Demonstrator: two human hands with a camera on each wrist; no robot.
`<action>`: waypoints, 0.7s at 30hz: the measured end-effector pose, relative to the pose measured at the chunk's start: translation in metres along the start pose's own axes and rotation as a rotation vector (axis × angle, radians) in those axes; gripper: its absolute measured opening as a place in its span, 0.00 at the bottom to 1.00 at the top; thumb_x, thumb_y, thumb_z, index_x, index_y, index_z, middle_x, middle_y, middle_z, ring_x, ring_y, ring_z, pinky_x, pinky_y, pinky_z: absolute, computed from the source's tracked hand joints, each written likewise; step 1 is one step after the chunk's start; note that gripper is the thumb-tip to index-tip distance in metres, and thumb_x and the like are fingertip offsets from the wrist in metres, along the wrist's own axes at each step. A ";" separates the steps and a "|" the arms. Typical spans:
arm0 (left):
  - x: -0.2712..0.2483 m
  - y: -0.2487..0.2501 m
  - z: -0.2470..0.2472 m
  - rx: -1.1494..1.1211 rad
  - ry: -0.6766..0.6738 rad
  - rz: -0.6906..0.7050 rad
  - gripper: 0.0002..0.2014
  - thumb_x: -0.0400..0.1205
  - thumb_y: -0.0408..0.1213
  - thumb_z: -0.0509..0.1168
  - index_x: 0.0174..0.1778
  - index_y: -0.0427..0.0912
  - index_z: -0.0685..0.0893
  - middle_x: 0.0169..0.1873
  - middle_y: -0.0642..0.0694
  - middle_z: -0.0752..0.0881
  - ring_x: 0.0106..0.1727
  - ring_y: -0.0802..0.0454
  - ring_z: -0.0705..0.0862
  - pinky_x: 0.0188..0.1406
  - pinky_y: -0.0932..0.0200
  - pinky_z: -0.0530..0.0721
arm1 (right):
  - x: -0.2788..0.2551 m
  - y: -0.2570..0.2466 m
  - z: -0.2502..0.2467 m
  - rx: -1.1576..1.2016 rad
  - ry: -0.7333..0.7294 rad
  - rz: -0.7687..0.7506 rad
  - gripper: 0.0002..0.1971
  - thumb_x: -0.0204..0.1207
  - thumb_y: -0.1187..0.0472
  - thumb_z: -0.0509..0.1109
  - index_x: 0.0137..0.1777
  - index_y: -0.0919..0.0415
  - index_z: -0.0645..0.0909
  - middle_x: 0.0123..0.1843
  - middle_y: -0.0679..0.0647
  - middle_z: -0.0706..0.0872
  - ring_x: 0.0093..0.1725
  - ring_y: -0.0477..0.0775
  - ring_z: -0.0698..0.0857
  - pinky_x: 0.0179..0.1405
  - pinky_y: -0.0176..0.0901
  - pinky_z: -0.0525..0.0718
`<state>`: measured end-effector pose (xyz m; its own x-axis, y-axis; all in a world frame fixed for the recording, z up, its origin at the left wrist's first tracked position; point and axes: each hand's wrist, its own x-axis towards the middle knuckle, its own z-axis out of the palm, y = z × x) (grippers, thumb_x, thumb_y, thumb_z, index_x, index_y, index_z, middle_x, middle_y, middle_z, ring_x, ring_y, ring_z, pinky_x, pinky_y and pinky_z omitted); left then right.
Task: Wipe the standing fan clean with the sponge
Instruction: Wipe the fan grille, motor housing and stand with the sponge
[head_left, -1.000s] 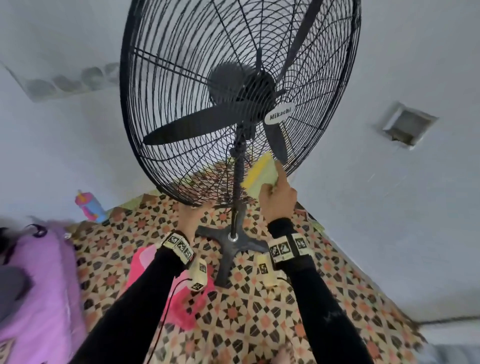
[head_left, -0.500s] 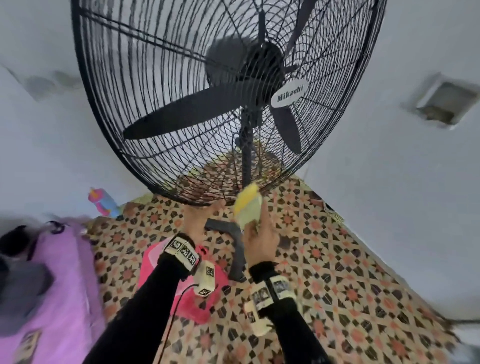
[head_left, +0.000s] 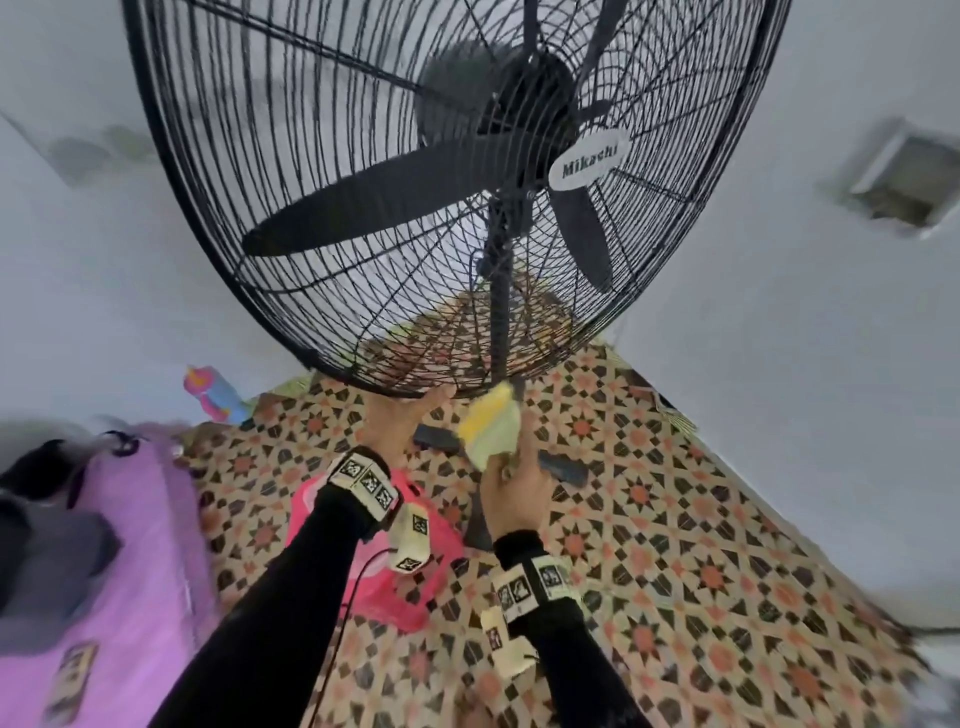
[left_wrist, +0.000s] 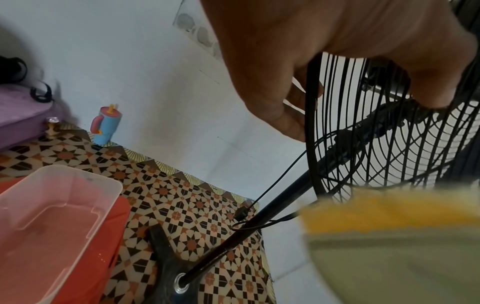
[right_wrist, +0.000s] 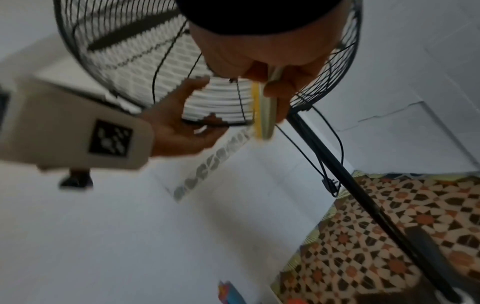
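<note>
Looking down, I see the fan's guard (head_left: 363, 208) with its bottom rim just above both hands, a wall close behind. My left hand (head_left: 397, 423) curls round that rim. My right hand (head_left: 511, 486) pinches the sponge (head_left: 491, 426) (yellow-faced, blurred) just below the rim beside the pole (head_left: 501, 317).

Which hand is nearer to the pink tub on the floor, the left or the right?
Left. The left hand grips the fan cage's bottom rim, above the pink tub; the right hand, holding the sponge, is farther off beside the pole.
</note>
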<state>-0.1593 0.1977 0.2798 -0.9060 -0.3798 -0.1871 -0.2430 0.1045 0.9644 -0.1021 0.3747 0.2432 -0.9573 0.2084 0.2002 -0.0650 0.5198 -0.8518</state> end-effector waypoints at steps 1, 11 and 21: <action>-0.002 0.004 0.000 -0.003 -0.003 -0.016 0.48 0.64 0.62 0.86 0.76 0.40 0.81 0.68 0.47 0.88 0.69 0.52 0.87 0.67 0.56 0.84 | 0.001 -0.002 -0.002 0.086 0.086 0.024 0.30 0.81 0.61 0.66 0.84 0.56 0.68 0.41 0.58 0.90 0.31 0.57 0.86 0.28 0.42 0.81; -0.001 0.002 0.004 -0.049 0.043 -0.083 0.53 0.53 0.66 0.88 0.74 0.47 0.82 0.66 0.51 0.88 0.66 0.49 0.86 0.65 0.49 0.84 | -0.001 0.019 0.017 0.139 -0.056 0.070 0.18 0.83 0.68 0.67 0.72 0.65 0.72 0.41 0.40 0.80 0.30 0.36 0.81 0.32 0.44 0.87; -0.002 0.002 0.006 -0.059 0.017 -0.095 0.43 0.64 0.56 0.88 0.73 0.42 0.83 0.69 0.48 0.87 0.72 0.48 0.84 0.65 0.58 0.78 | 0.058 0.013 0.051 0.120 -0.501 0.383 0.26 0.86 0.54 0.68 0.79 0.68 0.72 0.69 0.63 0.85 0.68 0.63 0.84 0.65 0.48 0.82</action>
<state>-0.1598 0.2046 0.2814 -0.8736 -0.4010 -0.2756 -0.3064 0.0134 0.9518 -0.1727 0.3507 0.2191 -0.9324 -0.0667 -0.3552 0.3048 0.3832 -0.8719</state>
